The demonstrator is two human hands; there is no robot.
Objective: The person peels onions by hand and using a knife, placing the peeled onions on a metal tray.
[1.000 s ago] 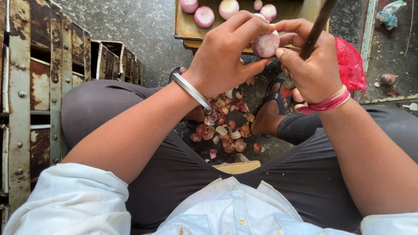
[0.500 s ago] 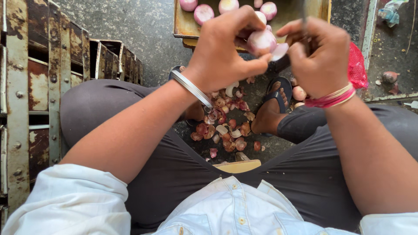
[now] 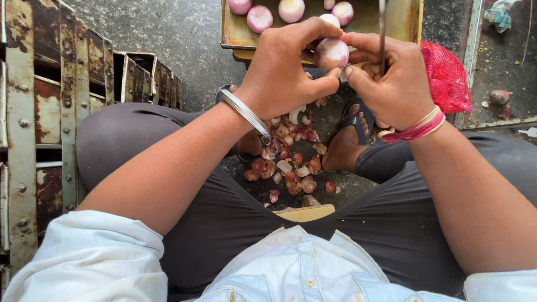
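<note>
Left hand (image 3: 282, 72) around onion (image 3: 331, 54)

White rolled sleeves, dark grey trousers, silver bangle (image 3: 245, 112), red wrist threads (image 3: 417, 130), sandal (image 3: 358, 112)

Red mesh net bag (image 3: 446, 75), bunched, on floor just beside right wrist; no labels, signs, screens.

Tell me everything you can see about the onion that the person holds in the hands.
The onion is small and round, pale pink-purple with a glossy, mostly peeled surface. The left hand grips it from the left with thumb below and fingers above; the right hand's fingertips touch its right side. It is held in the air above the peel scraps, in front of the tray.
</note>
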